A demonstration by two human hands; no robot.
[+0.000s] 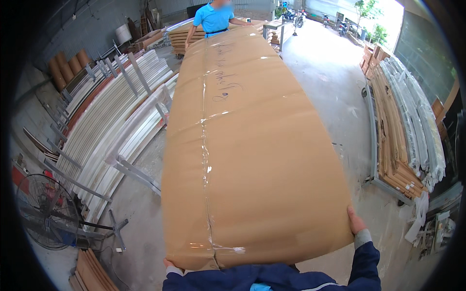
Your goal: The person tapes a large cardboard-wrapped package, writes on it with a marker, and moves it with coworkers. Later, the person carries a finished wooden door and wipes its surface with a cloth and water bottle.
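Note:
A long, wide package wrapped in brown cardboard [262,160] stretches away from me, with clear tape along its seam and handwriting near the far end. At its near left corner, my left hand [172,265] grips the edge; only part of it shows. My right hand [356,219] clasps the right edge close to the near corner, its fingers partly hidden beneath. A co-worker in a blue shirt [213,20] stands at the far end with both hands at the package's far corners.
Racks of long white profiles [114,97] line the left side. A black pedestal fan [47,213] stands at lower left near cardboard sheets [92,271]. To the right, a metal cart [374,140] carries wrapped bundles [407,116]. Motorbikes [299,19] are parked beyond the concrete floor [320,63].

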